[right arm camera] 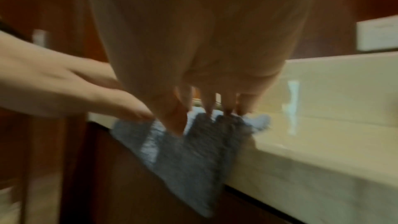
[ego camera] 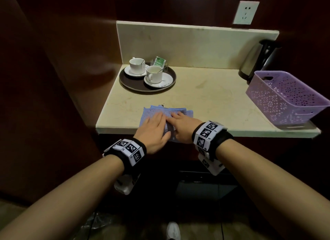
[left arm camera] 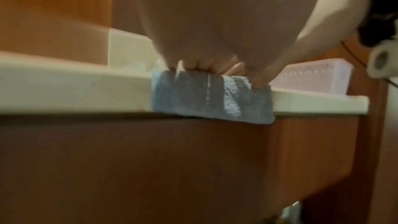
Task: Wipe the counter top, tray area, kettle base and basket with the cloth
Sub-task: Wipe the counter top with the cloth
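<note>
Cloth (ego camera: 166, 114) overhanging counter (ego camera: 205, 100) front edge

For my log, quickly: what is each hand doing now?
Left hand: open, flat on the cloth.
Right hand: open, fingers pressing the same cloth.

Left hand (left arm camera: 215, 23) presses its fingers (left arm camera: 193, 66) on a blue cloth (left arm camera: 206, 98) draped over the surface (left arm camera: 75, 91) edge; a pale basket (left arm camera: 318, 77) behind.

Head view downward; wrist views close, counter-edge level.
</note>
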Demonstrator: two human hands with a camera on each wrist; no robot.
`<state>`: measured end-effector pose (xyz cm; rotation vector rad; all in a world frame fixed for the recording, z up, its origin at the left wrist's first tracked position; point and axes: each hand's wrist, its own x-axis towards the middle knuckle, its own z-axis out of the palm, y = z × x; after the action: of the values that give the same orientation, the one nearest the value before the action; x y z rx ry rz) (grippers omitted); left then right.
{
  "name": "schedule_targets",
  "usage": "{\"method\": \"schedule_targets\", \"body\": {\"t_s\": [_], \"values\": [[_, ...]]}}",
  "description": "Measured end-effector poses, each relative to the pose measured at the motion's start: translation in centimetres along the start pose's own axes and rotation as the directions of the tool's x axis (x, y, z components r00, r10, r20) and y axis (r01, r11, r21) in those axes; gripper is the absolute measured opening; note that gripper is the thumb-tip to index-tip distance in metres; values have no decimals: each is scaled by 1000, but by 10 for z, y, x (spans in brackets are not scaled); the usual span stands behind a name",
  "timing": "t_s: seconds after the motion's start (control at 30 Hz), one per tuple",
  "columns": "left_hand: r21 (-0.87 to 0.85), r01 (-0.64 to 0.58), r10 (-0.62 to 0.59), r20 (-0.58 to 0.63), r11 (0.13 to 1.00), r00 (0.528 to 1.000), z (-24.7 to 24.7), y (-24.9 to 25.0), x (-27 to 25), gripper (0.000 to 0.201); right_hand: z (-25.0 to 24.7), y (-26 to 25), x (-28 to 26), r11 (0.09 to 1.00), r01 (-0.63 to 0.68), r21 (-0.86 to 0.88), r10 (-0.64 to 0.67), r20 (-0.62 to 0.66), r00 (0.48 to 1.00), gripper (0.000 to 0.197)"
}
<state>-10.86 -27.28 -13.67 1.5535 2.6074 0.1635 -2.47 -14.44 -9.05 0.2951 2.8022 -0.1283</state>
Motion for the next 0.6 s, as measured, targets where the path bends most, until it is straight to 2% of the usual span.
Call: {"method": "schedule_targets", "body": {"t_s": [0.07, 0.17, 0.37, 0.6], "values": [[1, 28, -28, 72, 1000, 997, -3, 0, 7, 73, 9, -5, 8, 998, -33, -53, 32, -15, 999, 79], [-25, 51, -45, 175, 998, 984, -12, -1, 20, 68, 14, -7, 17, 998, -63, -16, 62, -16, 998, 86], [-57, 83, -69, 214, 995, 974, -17, -4, 40, 66, -3, 14, 26, 996, -64, 66, 63, 23, 998, 62], [-69, 114, -91, 269, 991, 959, -15, -7, 71, 69, -9, 37, 44, 986, -94, 137, 78, 118, 990, 61]]}}
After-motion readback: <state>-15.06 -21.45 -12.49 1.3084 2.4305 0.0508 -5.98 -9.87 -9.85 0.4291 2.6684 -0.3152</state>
